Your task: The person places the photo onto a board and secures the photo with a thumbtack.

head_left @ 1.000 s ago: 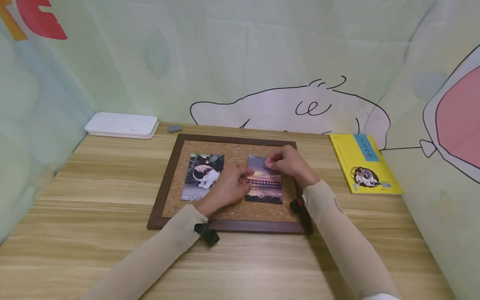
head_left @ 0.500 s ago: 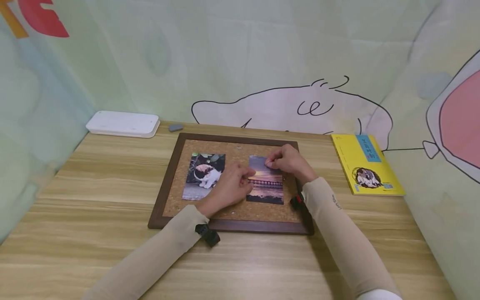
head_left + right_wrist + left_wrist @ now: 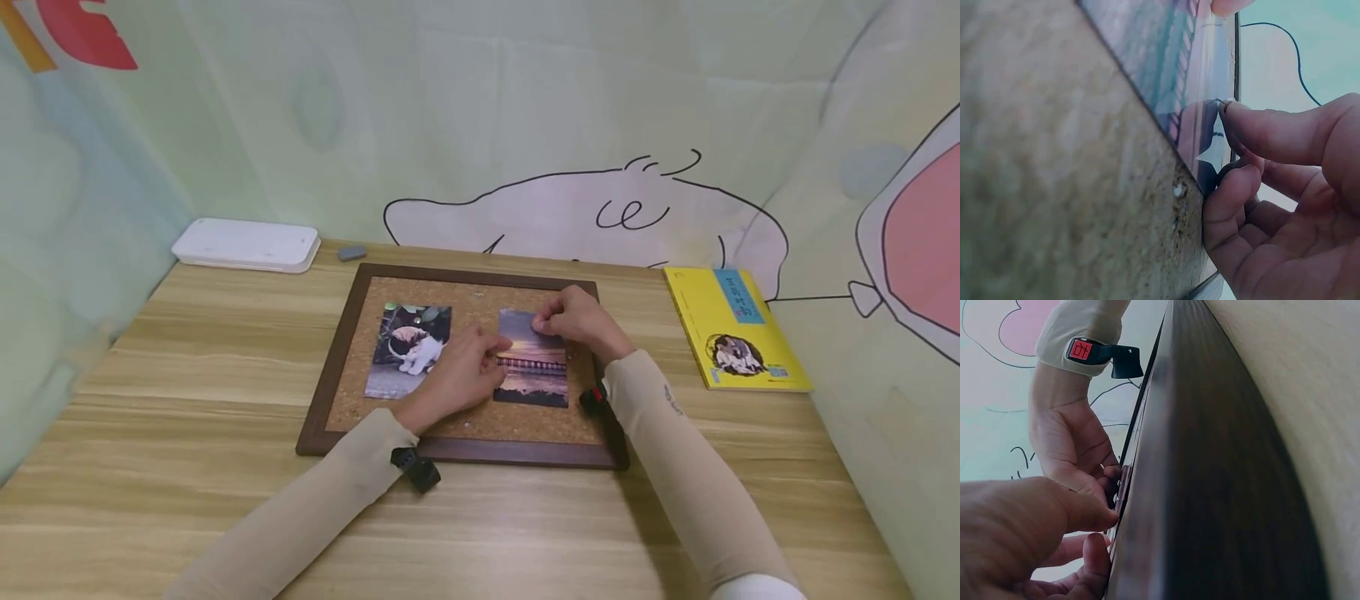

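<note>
- Hands meet over a sunset photo lying on the right half of a cork board with a dark wooden frame, which rests flat on the desk.
- Left hand rests on the photo's left edge, its thumb and fingertips pressing the print against the cork; the wrist view shows the fingers bent down toward the board.
- Right hand sits at the photo's top edge, thumb and forefinger pinched together on a small pin right at the print's surface; the pin itself is too small to make out clearly.
- Cat photo lies on the left half of the same board, well apart from both hands, with a pin at its top.
- Yellow book lies on the desk right of the board; a white flat case and a small grey eraser sit near the back left edge.
</note>
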The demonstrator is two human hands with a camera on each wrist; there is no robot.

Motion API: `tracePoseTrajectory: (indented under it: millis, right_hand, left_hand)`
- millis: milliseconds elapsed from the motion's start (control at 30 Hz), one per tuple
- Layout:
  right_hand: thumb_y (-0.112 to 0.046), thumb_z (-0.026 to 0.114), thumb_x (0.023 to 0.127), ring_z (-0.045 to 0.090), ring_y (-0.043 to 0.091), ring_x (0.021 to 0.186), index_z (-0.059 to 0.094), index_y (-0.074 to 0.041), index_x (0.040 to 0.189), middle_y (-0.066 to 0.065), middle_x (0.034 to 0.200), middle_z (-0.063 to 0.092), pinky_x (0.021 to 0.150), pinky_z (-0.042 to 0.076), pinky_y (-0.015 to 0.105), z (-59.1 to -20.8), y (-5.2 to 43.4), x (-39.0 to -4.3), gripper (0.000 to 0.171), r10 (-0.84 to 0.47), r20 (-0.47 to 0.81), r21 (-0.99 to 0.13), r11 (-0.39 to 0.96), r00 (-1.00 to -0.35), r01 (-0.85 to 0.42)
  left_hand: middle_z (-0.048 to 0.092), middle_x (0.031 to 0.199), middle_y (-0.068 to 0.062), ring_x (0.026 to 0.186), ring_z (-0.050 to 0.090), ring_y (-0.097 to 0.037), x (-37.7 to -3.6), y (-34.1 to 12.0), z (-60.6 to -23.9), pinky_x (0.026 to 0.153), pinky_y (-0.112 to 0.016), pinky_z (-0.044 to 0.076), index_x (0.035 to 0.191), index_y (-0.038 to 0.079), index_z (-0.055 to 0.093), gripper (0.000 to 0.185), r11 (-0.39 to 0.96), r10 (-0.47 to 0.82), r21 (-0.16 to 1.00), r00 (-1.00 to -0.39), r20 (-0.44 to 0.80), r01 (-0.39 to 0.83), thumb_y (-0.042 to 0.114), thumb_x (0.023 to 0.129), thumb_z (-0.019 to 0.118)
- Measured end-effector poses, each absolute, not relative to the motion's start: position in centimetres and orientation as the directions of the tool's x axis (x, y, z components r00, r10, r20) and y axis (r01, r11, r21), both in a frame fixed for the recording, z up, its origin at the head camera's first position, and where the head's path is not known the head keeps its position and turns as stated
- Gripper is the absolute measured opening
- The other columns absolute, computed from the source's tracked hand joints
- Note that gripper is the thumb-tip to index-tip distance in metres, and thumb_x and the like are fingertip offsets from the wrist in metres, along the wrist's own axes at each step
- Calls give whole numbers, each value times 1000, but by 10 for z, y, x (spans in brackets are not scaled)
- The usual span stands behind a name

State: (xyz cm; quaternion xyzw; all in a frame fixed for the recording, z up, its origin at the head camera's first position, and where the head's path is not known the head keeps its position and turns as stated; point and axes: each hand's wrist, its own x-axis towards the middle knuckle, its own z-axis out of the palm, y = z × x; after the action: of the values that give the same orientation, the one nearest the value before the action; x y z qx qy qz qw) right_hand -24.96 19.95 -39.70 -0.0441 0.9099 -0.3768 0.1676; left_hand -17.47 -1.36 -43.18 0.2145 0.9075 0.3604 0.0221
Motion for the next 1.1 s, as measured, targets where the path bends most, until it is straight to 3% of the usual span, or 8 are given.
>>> tracePoseTrajectory:
  millis: [400,633,933,1100]
  right_hand:
    - [-15,73,86,51,16,76,73,-9,93,4,93,64,61,47,28,-396,194,-255,9,-188,-315,-662,746,-930,73]
    - [-13,75,83,52,16,72,71,-13,83,1,84,67,60,42,27,-399,189,-255,3,-189,-266,-588,809,-945,4]
    - [-14,75,84,55,19,82,71,-14,86,4,94,69,71,43,30,-399,190,-252,5,-204,-254,-581,814,-946,-20]
    - [-15,74,87,49,17,70,73,-12,92,-1,74,59,65,41,30,-401,195,-251,6,-231,-238,-622,782,-944,-34]
  left_hand:
    - [51,88,-5,77,46,-17,-175,-14,-430,70,-30,37,122,4,70,40,652,415,650,-901,125,390,10,83,69]
    - [52,87,-4,78,46,-17,-175,-13,-433,71,-29,38,123,4,70,41,654,418,640,-898,138,403,11,83,68]
    - [52,88,-5,78,46,-17,-175,-14,-433,70,-30,38,124,4,69,41,648,419,651,-899,128,395,10,83,69]
    - [52,89,-4,78,47,-17,-175,-15,-432,70,-30,39,124,5,69,41,648,420,656,-900,117,388,11,84,70]
